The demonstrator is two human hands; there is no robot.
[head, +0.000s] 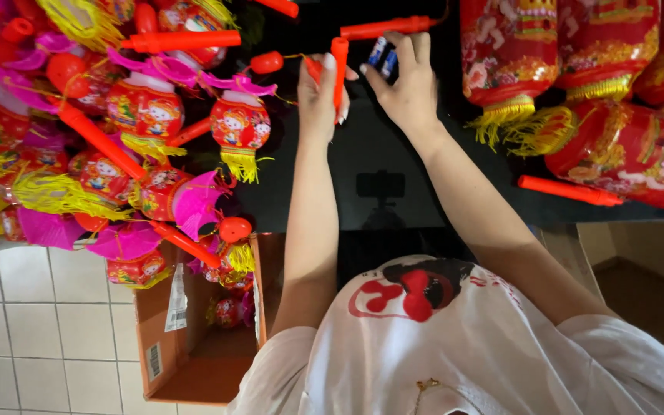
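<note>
My left hand (318, 96) grips a short red plastic handle tube (339, 65), held upright over the black table (370, 146). My right hand (406, 81) is just beside it, fingers curled around small blue-and-black batteries (383, 57). The two hands almost touch above the table's middle. A longer red handle stick (386, 27) lies just beyond my right hand's fingertips.
A heap of small red lanterns (144, 115) with yellow tassels, pink fans and red sticks fills the left. Large red lanterns (616, 146) lie at the right, a loose red stick (569, 190) below them. An open cardboard box (194, 338) sits on the tiled floor (32, 330).
</note>
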